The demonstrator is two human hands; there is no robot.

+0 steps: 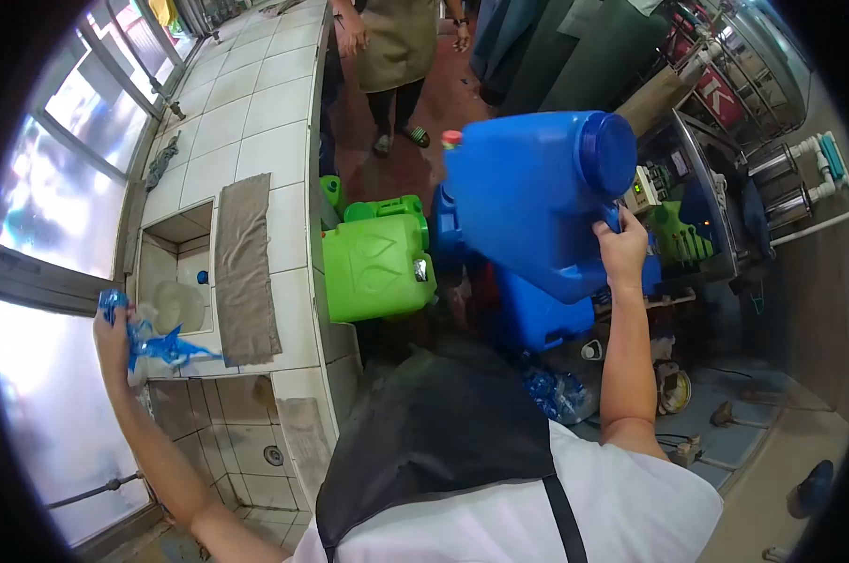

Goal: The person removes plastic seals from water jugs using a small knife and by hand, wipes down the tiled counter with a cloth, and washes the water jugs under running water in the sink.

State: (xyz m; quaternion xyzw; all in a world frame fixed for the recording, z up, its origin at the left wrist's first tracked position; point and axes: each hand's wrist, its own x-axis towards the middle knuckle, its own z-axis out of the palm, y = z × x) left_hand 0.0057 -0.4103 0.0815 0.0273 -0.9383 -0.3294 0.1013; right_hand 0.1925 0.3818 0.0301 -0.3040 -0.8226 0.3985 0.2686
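My right hand (pixel 624 251) is closed around the handle of a big blue water jug (pixel 527 183), which is held up in front of me and tilted. The jug has a round blue cap (pixel 610 152) at one end and a small red cap (pixel 451 139) at the other. On the far left, my left hand (pixel 113 342) is closed on crumpled blue-and-clear plastic (pixel 166 347) beside a tiled sink (pixel 208 220). A small blue cap (pixel 203 278) and a pale round bowl (pixel 177 306) are in the sink.
Green jugs (pixel 377 267) stand on the floor by the tiled counter (pixel 283 94), with another blue jug (pixel 546 310) under the raised one. A grey cloth (pixel 246 272) lies by the sink. Ahead stands a person in an apron (pixel 396 42). Pipes and equipment (pixel 706 188) line the right.
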